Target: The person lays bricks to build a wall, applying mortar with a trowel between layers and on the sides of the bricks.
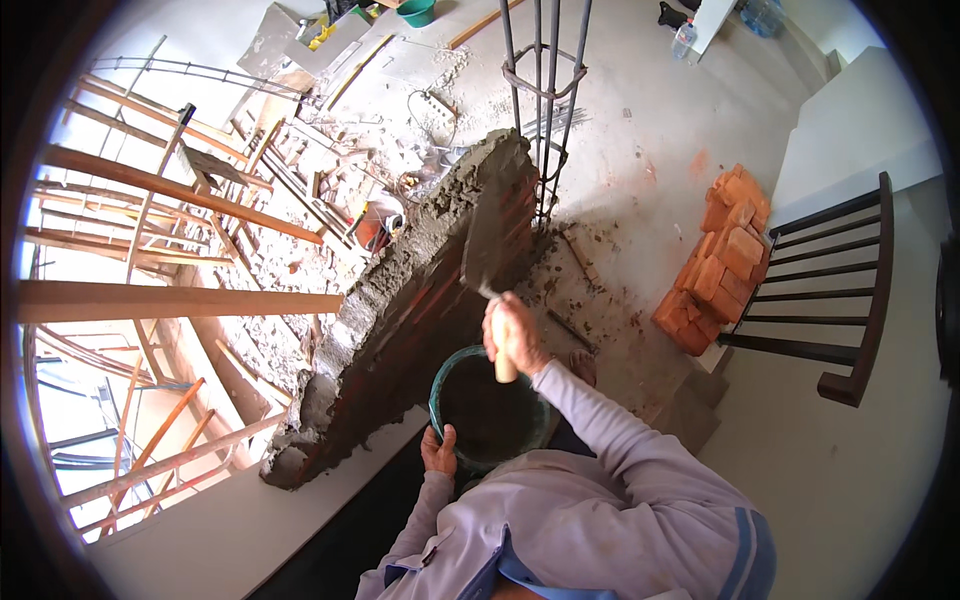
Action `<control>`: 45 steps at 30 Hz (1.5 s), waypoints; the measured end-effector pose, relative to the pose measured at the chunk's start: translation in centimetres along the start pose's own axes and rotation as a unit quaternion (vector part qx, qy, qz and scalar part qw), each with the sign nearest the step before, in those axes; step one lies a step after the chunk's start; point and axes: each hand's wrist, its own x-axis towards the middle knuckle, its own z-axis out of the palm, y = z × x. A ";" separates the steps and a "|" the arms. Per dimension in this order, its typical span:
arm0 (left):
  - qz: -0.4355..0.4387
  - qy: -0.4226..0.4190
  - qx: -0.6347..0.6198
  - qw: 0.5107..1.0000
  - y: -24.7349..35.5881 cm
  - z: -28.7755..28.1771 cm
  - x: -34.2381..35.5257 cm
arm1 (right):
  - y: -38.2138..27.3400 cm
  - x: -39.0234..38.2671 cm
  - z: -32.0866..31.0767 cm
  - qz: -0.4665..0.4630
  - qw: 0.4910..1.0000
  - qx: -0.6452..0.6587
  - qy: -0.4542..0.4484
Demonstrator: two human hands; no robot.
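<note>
My right hand [517,338] is closed round the pale wooden handle of a trowel [506,367]. The grey blade points away from me and lies over the side of a low brick wall [415,250], whose top is coated in rough wet mortar. Whether the blade touches the wall I cannot tell. Close to my body, a round green bucket [437,393] has a dark inside, and its contents are hard to make out. My left hand [439,450] grips the bucket's near-left rim, thumb uppermost.
Steel reinforcing bars [548,100] rise at the wall's far end. Stacked orange bricks [722,265] stand right, beside a dark railing [870,290]. Left are wooden beams [180,300] and scaffolding; rubble and a red-and-white bucket [380,222] lie behind the wall.
</note>
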 end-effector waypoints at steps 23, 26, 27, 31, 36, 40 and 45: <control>-0.236 0.000 -0.051 0.970 -19.5 21.0 21.9 | 8.3 -22.4 -30.2 0.176 0.815 -0.445 0.327; -0.252 0.040 -0.153 0.955 -23.8 28.4 26.9 | 7.3 -24.4 -39.1 0.229 0.805 -0.383 0.390; -0.252 0.055 -0.176 0.950 -25.4 30.7 28.4 | 7.0 -25.2 -41.5 0.290 0.796 -0.334 0.414; -0.235 0.058 -0.216 0.946 -33.6 37.0 32.1 | 11.3 -28.7 -43.3 0.328 0.774 -0.096 0.533; -0.205 0.050 -0.107 0.972 -41.8 33.8 36.7 | 15.1 -29.1 -37.6 0.455 0.795 0.118 0.382; -0.380 0.204 -0.062 0.900 -43.1 34.5 34.7 | 16.5 -30.6 -38.3 0.538 0.789 0.112 0.274; 0.287 -0.082 0.439 0.847 -37.0 52.3 21.7 | 17.8 -29.7 -39.7 0.525 0.746 0.133 0.387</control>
